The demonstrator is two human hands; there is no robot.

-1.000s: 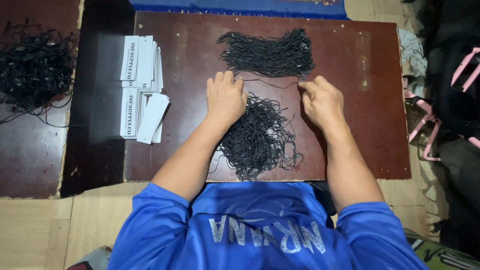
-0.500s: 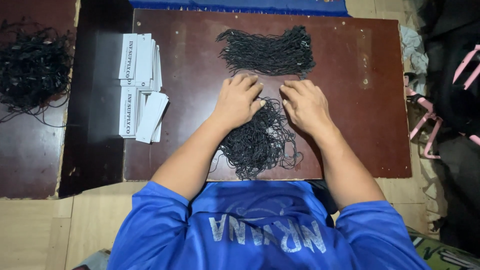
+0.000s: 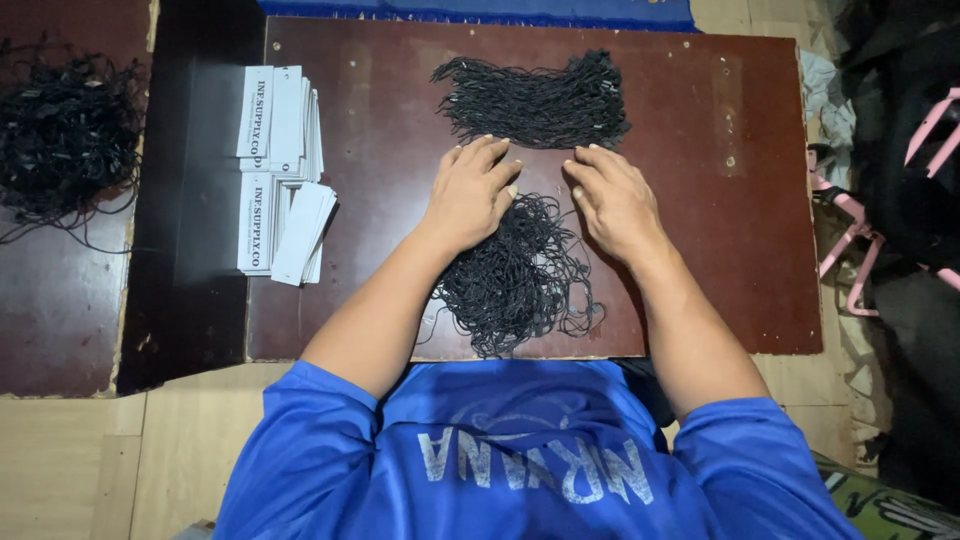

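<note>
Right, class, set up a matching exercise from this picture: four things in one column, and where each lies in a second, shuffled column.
Things:
1. White tags
2. Neat cord bundle
3. Loose cord pile
4. Tangled cord heap

Places:
A. On the board's near edge, between the forearms
B. On the separate board at far left
C. At the board's left edge, in stacks
D. Beyond the fingertips of the left hand and right hand

Pairs: 1-C, 2-D, 3-A, 4-B
</note>
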